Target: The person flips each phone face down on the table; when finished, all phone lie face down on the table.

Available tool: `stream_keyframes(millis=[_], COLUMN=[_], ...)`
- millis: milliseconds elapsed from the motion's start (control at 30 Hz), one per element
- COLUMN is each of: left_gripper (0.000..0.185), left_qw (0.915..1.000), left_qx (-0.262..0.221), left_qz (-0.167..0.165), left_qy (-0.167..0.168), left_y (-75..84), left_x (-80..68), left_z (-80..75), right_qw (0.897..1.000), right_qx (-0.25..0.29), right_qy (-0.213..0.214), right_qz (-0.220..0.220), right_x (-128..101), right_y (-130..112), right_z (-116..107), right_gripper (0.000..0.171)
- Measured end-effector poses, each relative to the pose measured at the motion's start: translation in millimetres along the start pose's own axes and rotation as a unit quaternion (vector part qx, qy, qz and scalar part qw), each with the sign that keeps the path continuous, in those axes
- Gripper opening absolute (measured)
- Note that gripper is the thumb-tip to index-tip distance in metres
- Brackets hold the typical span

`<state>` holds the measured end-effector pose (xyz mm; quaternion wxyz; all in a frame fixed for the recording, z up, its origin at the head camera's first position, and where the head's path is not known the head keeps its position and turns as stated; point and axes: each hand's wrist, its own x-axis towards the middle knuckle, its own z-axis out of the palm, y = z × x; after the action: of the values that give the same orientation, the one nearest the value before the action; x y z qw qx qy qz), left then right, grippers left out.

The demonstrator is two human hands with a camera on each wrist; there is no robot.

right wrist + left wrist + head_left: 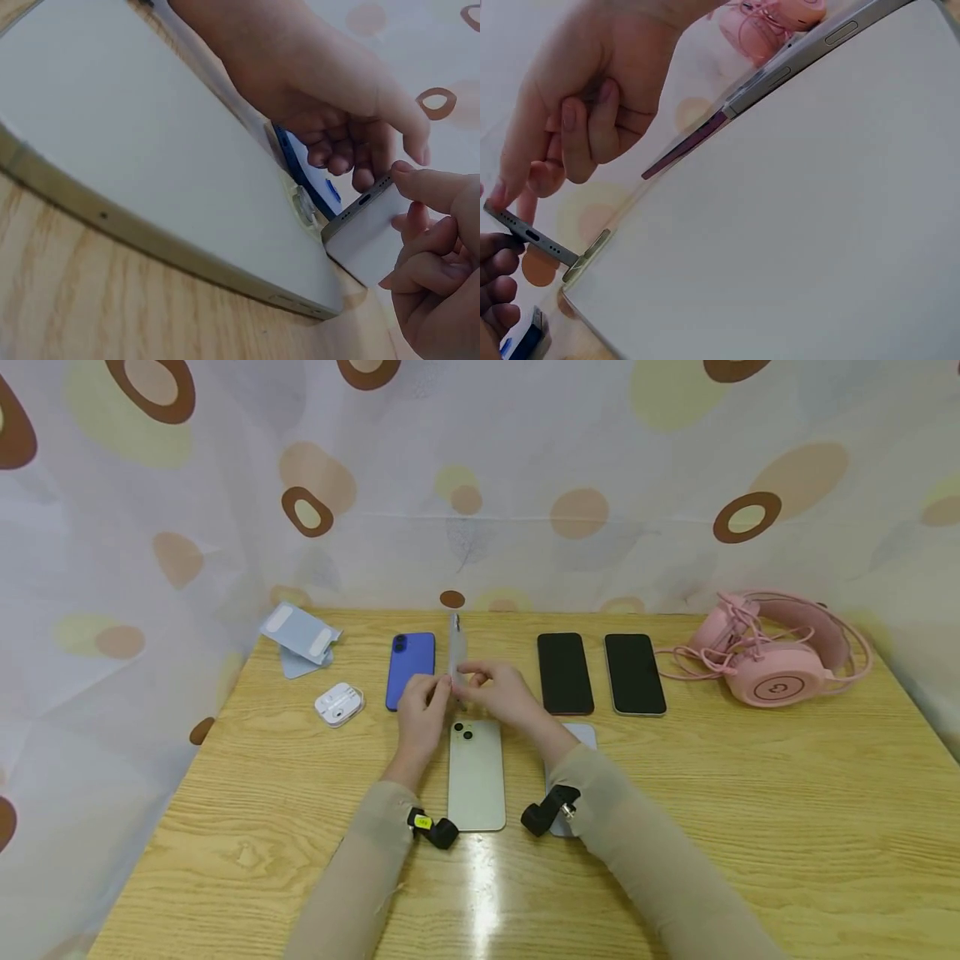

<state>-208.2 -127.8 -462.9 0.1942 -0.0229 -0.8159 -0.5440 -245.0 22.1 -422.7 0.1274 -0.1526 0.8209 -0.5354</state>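
You hold a white phone point(454, 653) on edge above the tabletop point(750, 793), its port end tipped down toward the pale green phone point(476, 777) lying face down beneath. Your left hand point(422, 710) pinches one side of the lower end, and your right hand point(504, 692) pinches the other, each grip closed on the thin frame by the fingertips alone. A blue phone point(409, 668) lies just beside; two black phones point(600, 672) and a pink headset point(772, 660) sit further right. Such a slight hold could slip, you judge, dropping the corner onto the green phone's back.
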Motion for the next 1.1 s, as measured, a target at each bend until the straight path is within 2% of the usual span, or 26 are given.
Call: stream_keyframes(millis=[233, 400, 700, 900, 1100], left_gripper=[0.020, 0.018, 0.029, 0.037, 0.039], left_qw=[0.9971, 0.9959, 0.9911, 0.9817, 0.9755], left_qx=[0.038, 0.057, 0.131, 0.177, 0.200], left_qz=[0.031, 0.021, 0.020, 0.031, 0.025], left_qy=[0.059, 0.067, -0.016, -0.063, -0.088], left_y=[-1.9, -3.2, -4.8, -5.0, -4.0], left_x=[1.3, 2.0, 0.4, -0.2, -0.5], left_z=[1.1, 0.4, -0.4, -0.7, -0.6], right_qw=[0.999, 0.997, 0.991, 0.984, 0.982], right_qx=[-0.011, -0.042, -0.087, -0.110, -0.121], right_qy=[-0.028, -0.021, -0.008, 0.004, 0.007], right_qz=[0.023, 0.063, 0.103, 0.137, 0.145], right_x=[2.0, 3.0, -2.4, -3.9, -4.5], right_y=[9.0, 16.1, 15.8, 15.6, 18.5], right_z=[2.6, -2.3, -15.4, -20.3, -24.1], right_gripper=[0.042, 0.047, 0.035, 0.036, 0.035])
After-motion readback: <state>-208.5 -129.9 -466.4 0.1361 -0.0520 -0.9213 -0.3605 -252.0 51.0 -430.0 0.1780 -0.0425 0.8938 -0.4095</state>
